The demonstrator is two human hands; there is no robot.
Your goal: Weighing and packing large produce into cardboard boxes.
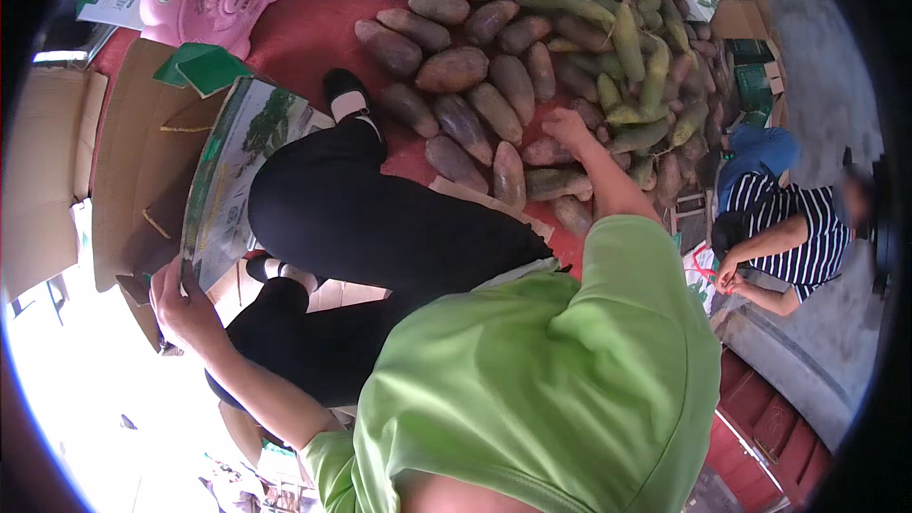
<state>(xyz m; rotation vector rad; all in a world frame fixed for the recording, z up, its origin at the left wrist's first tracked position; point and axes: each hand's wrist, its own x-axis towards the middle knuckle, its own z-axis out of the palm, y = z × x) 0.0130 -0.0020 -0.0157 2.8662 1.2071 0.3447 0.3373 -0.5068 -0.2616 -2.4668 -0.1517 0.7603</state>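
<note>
Right hand [567,125] reaches into the tuber pile [532,47] on the red mat [304,28], fingers curled on a brown tuber [546,152] at the pile's near edge (grip not fully visible). Best grasped mid-length. Its long axis runs roughly left-right. Left hand [180,309] clamps the carton [237,171] flap, thumb on top.

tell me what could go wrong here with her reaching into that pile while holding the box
The right hand reaches into the heaped pile of brown and green produce; pulling one from the edge could set others rolling off the red mat. The left hand grips only the edge of the open cardboard box, which could tip or slip.
</note>
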